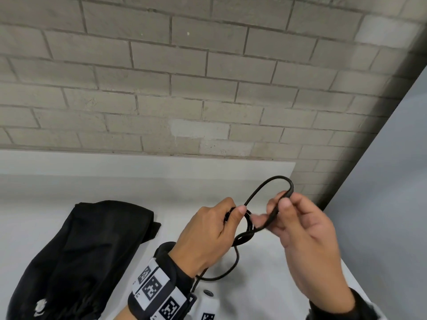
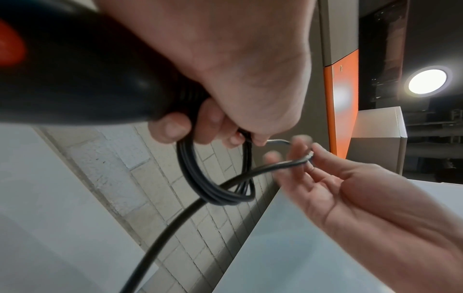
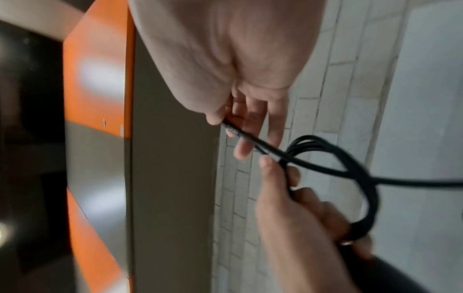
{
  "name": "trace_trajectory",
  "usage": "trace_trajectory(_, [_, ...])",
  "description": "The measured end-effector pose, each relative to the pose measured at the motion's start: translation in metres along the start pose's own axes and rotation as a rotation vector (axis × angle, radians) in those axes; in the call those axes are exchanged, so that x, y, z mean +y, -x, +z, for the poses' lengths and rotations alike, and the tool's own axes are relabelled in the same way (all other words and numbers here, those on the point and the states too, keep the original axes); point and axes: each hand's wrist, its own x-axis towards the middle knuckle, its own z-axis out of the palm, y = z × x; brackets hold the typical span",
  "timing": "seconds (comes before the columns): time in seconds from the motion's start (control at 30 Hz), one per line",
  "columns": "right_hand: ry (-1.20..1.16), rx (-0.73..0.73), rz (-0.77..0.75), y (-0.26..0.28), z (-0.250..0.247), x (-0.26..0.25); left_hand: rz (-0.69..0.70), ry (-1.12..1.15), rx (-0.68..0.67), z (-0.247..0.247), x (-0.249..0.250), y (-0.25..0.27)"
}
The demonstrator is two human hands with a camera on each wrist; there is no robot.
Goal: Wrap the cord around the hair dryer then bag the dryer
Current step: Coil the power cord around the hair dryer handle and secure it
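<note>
The left hand [image 1: 205,236] is held above the white bench [image 1: 265,292], its fingers [image 2: 172,128] curled round the black hair dryer [image 2: 75,65] at the end where the cord leaves it. The same grip pins several loops of the black cord [image 1: 261,190] against that end, the thumb lying over them; the coil hangs below the fingers in the left wrist view. An orange-red patch shows on the dryer body (at the left edge of that view, blurred).

The right hand [image 1: 307,236] is just beside the left, palm toward the person, fingers loosely bent. Its thumb and index finger pinch a doubled stretch of the cord, and a narrow loop rises above the pinch toward the brick wall [image 1: 184,77]. From the coil, 1 free strand drops down past the left wrist and curves over the bench.

A black fabric bag [image 1: 87,250] lies flat on the bench to the left, well apart from both hands, with a small white mark near its lower end. The left wrist wears a black band with square black-and-white markers [image 1: 152,289]. A grey panel [image 1: 381,204] stands to the right.
</note>
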Motion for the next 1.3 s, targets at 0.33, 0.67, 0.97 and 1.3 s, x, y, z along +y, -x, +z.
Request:
trace_trajectory(0.33, [0.511,-0.421,0.382,-0.046,-0.087,-0.085,-0.019,0.064,0.036,-0.012,-0.008,-0.001])
trace_trajectory(0.67, [0.361,-0.244,0.219,-0.023,-0.079,-0.058,-0.024,0.112,0.046,-0.018,-0.01,-0.003])
trace_trajectory(0.97, [0.696,-0.409,0.521,-0.035,-0.092,-0.065,-0.037,0.121,0.026,-0.024,-0.016,-0.004])
trace_trajectory(1.3, [1.197,-0.25,-0.325,-0.036,-0.106,-0.054,-0.055,0.114,0.026,-0.018,-0.015,-0.009])
